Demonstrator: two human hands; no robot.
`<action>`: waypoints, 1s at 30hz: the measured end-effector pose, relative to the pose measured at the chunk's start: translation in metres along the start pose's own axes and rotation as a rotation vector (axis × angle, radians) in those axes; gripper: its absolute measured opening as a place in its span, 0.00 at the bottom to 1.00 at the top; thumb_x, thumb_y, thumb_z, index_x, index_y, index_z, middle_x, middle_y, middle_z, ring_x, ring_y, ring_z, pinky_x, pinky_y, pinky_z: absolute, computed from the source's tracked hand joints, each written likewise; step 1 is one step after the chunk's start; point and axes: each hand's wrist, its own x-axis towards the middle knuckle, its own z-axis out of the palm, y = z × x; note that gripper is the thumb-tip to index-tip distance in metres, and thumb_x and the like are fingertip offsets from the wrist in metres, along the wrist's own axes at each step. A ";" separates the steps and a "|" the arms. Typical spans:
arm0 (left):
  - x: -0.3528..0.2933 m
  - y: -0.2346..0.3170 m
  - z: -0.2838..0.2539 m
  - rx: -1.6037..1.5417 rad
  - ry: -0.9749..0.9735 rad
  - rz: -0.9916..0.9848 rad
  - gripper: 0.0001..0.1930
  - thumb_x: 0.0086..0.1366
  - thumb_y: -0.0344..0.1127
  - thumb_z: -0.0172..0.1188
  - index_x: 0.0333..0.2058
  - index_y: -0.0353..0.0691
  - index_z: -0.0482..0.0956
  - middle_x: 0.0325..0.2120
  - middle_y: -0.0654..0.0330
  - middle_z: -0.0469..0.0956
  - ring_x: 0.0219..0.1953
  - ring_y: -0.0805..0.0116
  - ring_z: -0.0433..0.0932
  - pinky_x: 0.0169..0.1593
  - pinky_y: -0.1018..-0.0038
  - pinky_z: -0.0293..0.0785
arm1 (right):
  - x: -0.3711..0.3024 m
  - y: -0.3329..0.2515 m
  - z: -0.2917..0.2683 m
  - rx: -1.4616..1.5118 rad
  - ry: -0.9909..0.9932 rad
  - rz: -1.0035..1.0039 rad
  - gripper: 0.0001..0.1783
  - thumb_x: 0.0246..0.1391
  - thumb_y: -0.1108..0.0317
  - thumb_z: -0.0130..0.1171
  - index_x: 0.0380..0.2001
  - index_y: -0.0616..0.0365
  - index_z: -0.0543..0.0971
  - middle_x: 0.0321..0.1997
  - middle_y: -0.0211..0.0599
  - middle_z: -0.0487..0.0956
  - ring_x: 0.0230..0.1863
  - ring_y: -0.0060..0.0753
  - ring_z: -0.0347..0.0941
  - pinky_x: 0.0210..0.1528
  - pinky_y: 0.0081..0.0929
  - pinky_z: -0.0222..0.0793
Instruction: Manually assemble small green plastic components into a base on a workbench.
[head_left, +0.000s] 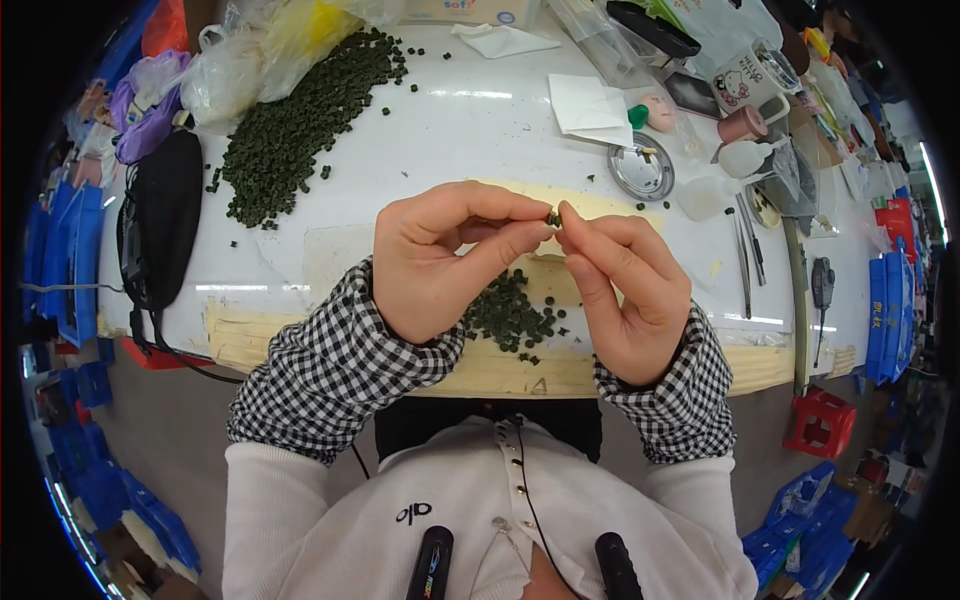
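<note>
Above the near part of the white table, my left hand (450, 250) pinches a small dark green part (553, 218) between thumb and forefinger. My right hand (630, 280) meets it from the other side, its fingertips closed at the same part. The fingers cover most of it, so its exact shape does not show. Beneath my hands lies a small heap of dark green round pieces (508, 312), partly hidden by my left hand and its checked sleeve. A much larger pile of similar green pieces (300, 120) spreads over the far left of the table.
Plastic bags (235, 80) and a black pouch (165, 220) lie on the left. To the right are a round metal dish (641, 170), white paper (588, 107), tweezers (742, 262), a mug (742, 82) and a screwdriver (822, 300). A red stool (820, 422) stands on the floor.
</note>
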 end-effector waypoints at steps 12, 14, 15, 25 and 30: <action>0.002 -0.001 -0.003 0.151 -0.003 0.100 0.09 0.59 0.17 0.60 0.39 0.30 0.79 0.35 0.53 0.80 0.38 0.69 0.80 0.42 0.78 0.77 | -0.001 0.002 0.000 0.017 -0.011 0.003 0.20 0.52 0.82 0.59 0.51 0.63 0.77 0.38 0.39 0.76 0.33 0.27 0.73 0.34 0.19 0.70; 0.002 -0.001 -0.003 0.148 -0.004 0.096 0.09 0.59 0.16 0.60 0.39 0.30 0.79 0.35 0.53 0.80 0.38 0.69 0.80 0.42 0.78 0.77 | -0.002 0.002 0.000 0.041 -0.012 0.017 0.20 0.52 0.82 0.59 0.51 0.63 0.77 0.38 0.39 0.76 0.33 0.27 0.73 0.34 0.18 0.70; 0.002 -0.001 -0.003 0.146 -0.004 0.095 0.09 0.59 0.16 0.60 0.38 0.30 0.79 0.35 0.53 0.80 0.38 0.69 0.80 0.42 0.78 0.77 | -0.002 0.002 0.000 0.054 -0.012 0.023 0.20 0.52 0.82 0.59 0.51 0.63 0.77 0.38 0.39 0.76 0.33 0.27 0.74 0.34 0.18 0.70; -0.001 -0.002 -0.001 -0.108 0.013 -0.055 0.07 0.59 0.19 0.61 0.38 0.29 0.80 0.35 0.56 0.80 0.38 0.72 0.79 0.44 0.79 0.76 | -0.002 0.003 -0.002 0.052 -0.060 0.002 0.20 0.52 0.82 0.59 0.50 0.62 0.78 0.38 0.39 0.76 0.33 0.27 0.74 0.34 0.19 0.71; 0.000 -0.005 -0.004 -0.080 -0.005 -0.017 0.08 0.60 0.19 0.60 0.38 0.30 0.80 0.34 0.56 0.81 0.37 0.74 0.79 0.42 0.81 0.76 | -0.001 0.005 -0.002 0.045 -0.048 -0.015 0.20 0.52 0.82 0.58 0.50 0.62 0.78 0.38 0.39 0.76 0.32 0.27 0.74 0.33 0.18 0.71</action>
